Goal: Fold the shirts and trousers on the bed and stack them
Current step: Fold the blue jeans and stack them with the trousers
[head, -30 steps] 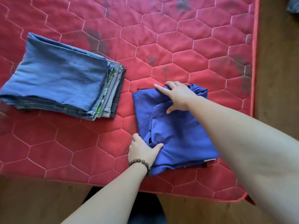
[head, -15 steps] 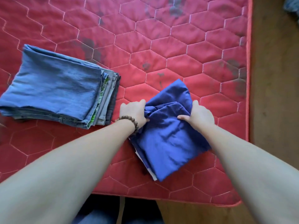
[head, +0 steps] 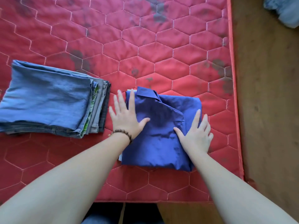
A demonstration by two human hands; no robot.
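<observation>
Blue shirt (head: 161,131) now folded flat vs bunched 0.5s ago; left hand (head: 125,118) & right hand (head: 196,135) released, seemingly pressing.

Brown wooden floor (head: 267,94) to the right, with a pale blue-grey crumpled cloth (head: 286,10) in its far corner

One head-worn camera looked steeply down, close over the red bed (head: 161,46). It faced forward, past the bed's right edge onto wooden floor (head: 267,94).
</observation>
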